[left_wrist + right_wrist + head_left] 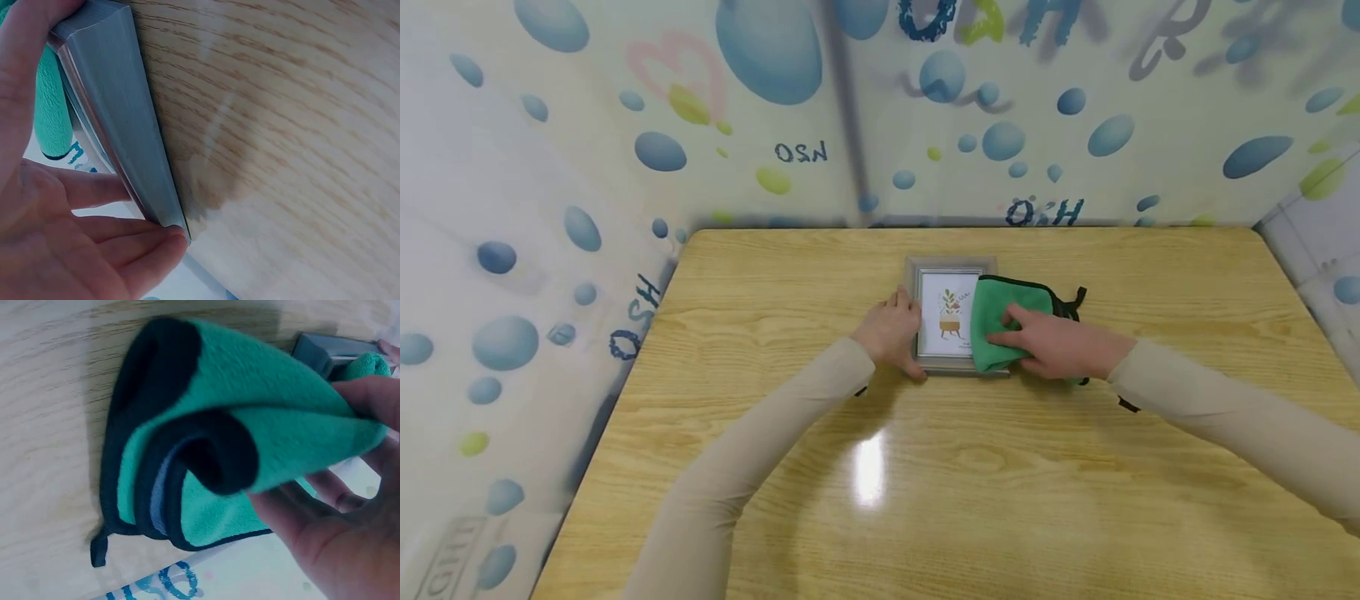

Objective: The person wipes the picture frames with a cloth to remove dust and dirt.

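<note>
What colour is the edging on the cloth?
The edging is black, on a green cloth; best seen in the right wrist view.

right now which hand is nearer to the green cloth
Right. The right hand holds the green cloth; the left hand touches the left edge of the picture frame, apart from the cloth.

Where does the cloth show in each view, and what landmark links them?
Head: cloth right of centre, over part of the frame's right side.
Left wrist: cloth at upper left, partly hidden.
Right wrist: cloth large, around the centre.
Shared landmark: the frame, at upper right in the right wrist view.
</note>
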Demonstrator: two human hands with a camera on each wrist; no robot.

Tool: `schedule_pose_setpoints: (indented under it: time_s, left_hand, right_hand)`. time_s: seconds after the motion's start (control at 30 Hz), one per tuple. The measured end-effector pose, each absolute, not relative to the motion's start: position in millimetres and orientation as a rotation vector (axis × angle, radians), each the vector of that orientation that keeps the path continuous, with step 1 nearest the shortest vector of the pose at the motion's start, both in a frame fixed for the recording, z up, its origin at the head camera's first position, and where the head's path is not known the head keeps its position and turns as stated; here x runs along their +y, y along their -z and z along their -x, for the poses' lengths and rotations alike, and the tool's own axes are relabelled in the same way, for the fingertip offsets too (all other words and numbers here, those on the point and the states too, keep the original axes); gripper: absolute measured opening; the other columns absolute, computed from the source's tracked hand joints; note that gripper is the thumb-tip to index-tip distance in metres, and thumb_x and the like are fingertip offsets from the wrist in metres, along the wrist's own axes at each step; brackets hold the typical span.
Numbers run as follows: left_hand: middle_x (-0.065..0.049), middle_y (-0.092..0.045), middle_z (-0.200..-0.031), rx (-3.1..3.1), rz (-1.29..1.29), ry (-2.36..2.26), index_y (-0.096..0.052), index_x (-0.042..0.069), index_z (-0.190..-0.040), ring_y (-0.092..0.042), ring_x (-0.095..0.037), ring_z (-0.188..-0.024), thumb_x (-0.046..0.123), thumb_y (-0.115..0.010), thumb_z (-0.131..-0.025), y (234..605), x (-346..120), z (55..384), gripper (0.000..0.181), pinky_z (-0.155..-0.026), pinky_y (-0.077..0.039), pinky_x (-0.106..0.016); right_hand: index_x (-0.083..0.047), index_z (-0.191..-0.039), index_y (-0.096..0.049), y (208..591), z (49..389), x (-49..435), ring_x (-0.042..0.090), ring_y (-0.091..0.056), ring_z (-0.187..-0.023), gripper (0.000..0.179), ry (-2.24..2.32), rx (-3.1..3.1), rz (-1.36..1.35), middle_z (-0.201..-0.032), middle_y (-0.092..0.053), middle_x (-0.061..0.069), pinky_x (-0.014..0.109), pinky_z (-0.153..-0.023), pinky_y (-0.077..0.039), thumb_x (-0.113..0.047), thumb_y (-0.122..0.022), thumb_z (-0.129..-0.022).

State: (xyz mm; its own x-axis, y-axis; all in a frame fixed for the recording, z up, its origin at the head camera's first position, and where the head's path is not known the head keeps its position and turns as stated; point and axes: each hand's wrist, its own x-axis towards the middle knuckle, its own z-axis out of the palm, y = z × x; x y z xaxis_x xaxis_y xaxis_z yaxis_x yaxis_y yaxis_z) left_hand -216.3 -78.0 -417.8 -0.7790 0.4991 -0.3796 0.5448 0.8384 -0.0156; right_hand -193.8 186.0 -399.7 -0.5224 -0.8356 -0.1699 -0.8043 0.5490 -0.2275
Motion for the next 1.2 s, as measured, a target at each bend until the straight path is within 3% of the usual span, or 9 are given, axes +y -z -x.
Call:
schedule_pose_setpoints:
  time_s: [0.2, 0.3, 0.53, 0.8, 0.9, 1.1, 1.2]
  left_hand:
    - [-0.039, -0.014, -0.149, 2.637, -0.776, 0.125, -0.025, -0.010, -0.147, -0.025, -0.044, -0.138, 0.064, -0.080, -0.064, 419, -79, 217, 0.123, -0.110, -0.029, -0.045]
    - [-0.039, -0.010, -0.149, 2.624, -0.770, 0.099, -0.023, -0.010, -0.148, -0.022, -0.044, -0.139, 0.063, -0.080, -0.065, 419, -81, 217, 0.125, -0.111, -0.027, -0.043]
    - [-0.040, -0.010, -0.149, 2.624, -0.784, 0.105, -0.022, -0.011, -0.148, -0.021, -0.045, -0.139, 0.062, -0.080, -0.066, 419, -84, 217, 0.124, -0.110, -0.027, -0.041]
    - [-0.039, -0.008, -0.150, 2.601, -0.777, 0.093, -0.019, -0.010, -0.149, -0.023, -0.044, -0.138, 0.062, -0.079, -0.067, 421, -82, 217, 0.124, -0.110, -0.028, -0.040]
    - [-0.038, -0.007, -0.150, 2.600, -0.764, 0.091, -0.018, -0.009, -0.149, -0.021, -0.042, -0.139, 0.062, -0.079, -0.067, 420, -82, 216, 0.125, -0.109, -0.029, -0.039]
    - [-0.037, -0.005, -0.151, 2.599, -0.740, 0.101, -0.018, -0.009, -0.149, -0.019, -0.041, -0.140, 0.063, -0.079, -0.067, 418, -81, 216, 0.125, -0.107, -0.032, -0.040]
    - [-0.038, -0.005, -0.150, 2.600, -0.746, 0.109, -0.019, -0.009, -0.149, -0.020, -0.042, -0.139, 0.063, -0.079, -0.066, 417, -80, 216, 0.126, -0.105, -0.035, -0.041]
  right_hand:
    - [-0.002, -0.132, -0.059, 395, 194, 186, 0.006, -0.042, -0.054, 0.047, 0.163, 2.495, 1.385, -0.117, -0.044, 0.021, 0.026, -0.056, -0.044, -0.004, -0.071, -0.086]
    - [-0.007, -0.132, -0.060, 395, 201, 186, 0.005, -0.041, -0.052, 0.047, 0.131, 2.515, 1.403, -0.121, -0.045, 0.021, 0.028, -0.059, -0.046, -0.007, -0.072, -0.087]
    - [-0.007, -0.132, -0.061, 398, 240, 181, 0.015, -0.054, -0.062, 0.043, 0.112, 2.591, 1.364, -0.125, -0.046, 0.023, 0.039, -0.070, -0.051, -0.009, -0.069, -0.090]
    - [-0.011, -0.135, -0.059, 400, 279, 180, 0.017, -0.054, -0.062, 0.041, 0.050, 2.649, 1.200, -0.131, -0.042, 0.022, 0.036, -0.055, -0.048, -0.011, -0.063, -0.094]
    - [-0.011, -0.134, -0.059, 400, 284, 178, 0.018, -0.054, -0.061, 0.041, 0.059, 2.666, 1.163, -0.133, -0.042, 0.022, 0.037, -0.053, -0.047, -0.009, -0.063, -0.094]
    - [-0.007, -0.135, -0.057, 403, 281, 177, 0.026, -0.058, -0.074, 0.041, 0.134, 2.642, 1.157, -0.133, -0.040, 0.025, 0.043, -0.066, -0.050, -0.005, -0.060, -0.094]
    - [-0.007, -0.136, -0.057, 405, 273, 179, 0.025, -0.057, -0.074, 0.042, 0.142, 2.633, 1.194, -0.134, -0.039, 0.025, 0.042, -0.067, -0.050, -0.004, -0.060, -0.094]
